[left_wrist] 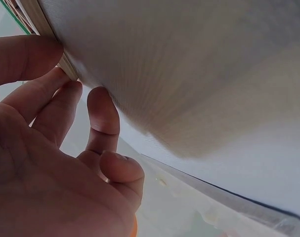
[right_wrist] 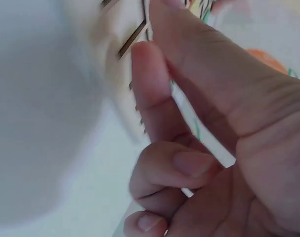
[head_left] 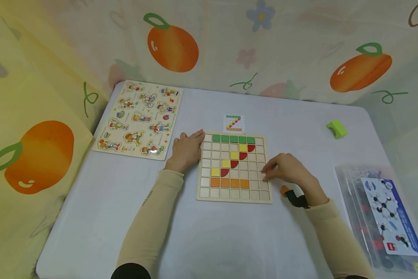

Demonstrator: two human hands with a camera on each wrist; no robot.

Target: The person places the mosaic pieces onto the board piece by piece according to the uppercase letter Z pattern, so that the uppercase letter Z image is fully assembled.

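A square wooden grid board [head_left: 226, 200] lies on the table with flat coloured pieces in it. A row of green squares [head_left: 234, 139] runs along the top, yellow squares [head_left: 234, 155] and red quarter-rounds [head_left: 243, 155] step down diagonally, and a row of orange squares [head_left: 230, 183] sits lower. My left hand [head_left: 186, 151] is at the board's upper left edge; in the left wrist view its thumb and fingertips touch the edge. My right hand [head_left: 287, 168] has bent fingers, with the tips touching the board's right edge. No piece shows between its fingers [right_wrist: 150, 74].
Behind the board lies a small pattern card [head_left: 234, 124]. A puzzle board with child figures [head_left: 139, 120] lies at back left. A bright green arched block [head_left: 337, 129] stands at back right. A clear plastic box with a molecule label [head_left: 392, 217] lies at the right edge.
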